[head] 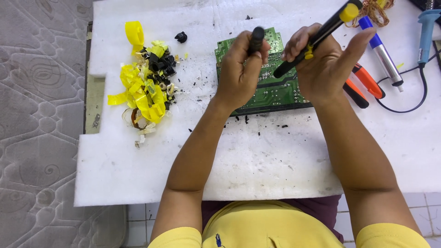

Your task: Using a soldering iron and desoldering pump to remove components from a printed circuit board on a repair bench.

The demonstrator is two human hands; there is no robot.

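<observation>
I see two hands over one green circuit board (275, 94). The board lies flat on a white foam sheet (257, 156), near the top middle of it.

My left hand (241, 73) has its fingers curled tight around one black tool handle (256, 39), which stands up over the board. My right hand (324, 66) holds one long black tool with a yellow end (321, 34). The fingers wrap around it and the thumb sticks out to the side. The tool is tilted, and its dark tip points down at the board, close to the left hand.

To the right of the board I count one blue and silver pen-shaped tool (381, 53), one pair of orange-handled pliers (365, 82), and one light blue tool with a black cord (425, 32).

To the left sits one pile of yellow tape scraps and small black bits (144, 85). One small black piece (181, 37) lies alone just above it. Tiny black crumbs are spread on the foam.
</observation>
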